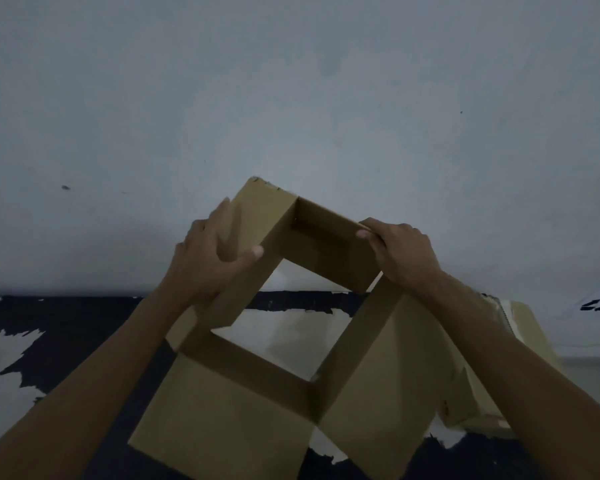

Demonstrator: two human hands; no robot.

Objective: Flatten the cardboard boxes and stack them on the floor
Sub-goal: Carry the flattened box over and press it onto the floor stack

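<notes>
The cardboard box (291,344), opened at both ends, is held up in front of the wall, left hand (208,261) gripping one panel, right hand (400,252) pinching the opposite edge. If it's squeezed against the creases, buckling seems likely, tbh.

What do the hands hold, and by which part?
Both hold the open box: left hand grips its upper left wall, right hand its upper right corner.

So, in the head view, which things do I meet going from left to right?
Left hand → open brown cardboard box held in the air → right hand → second brown cardboard box on the floor.
</notes>
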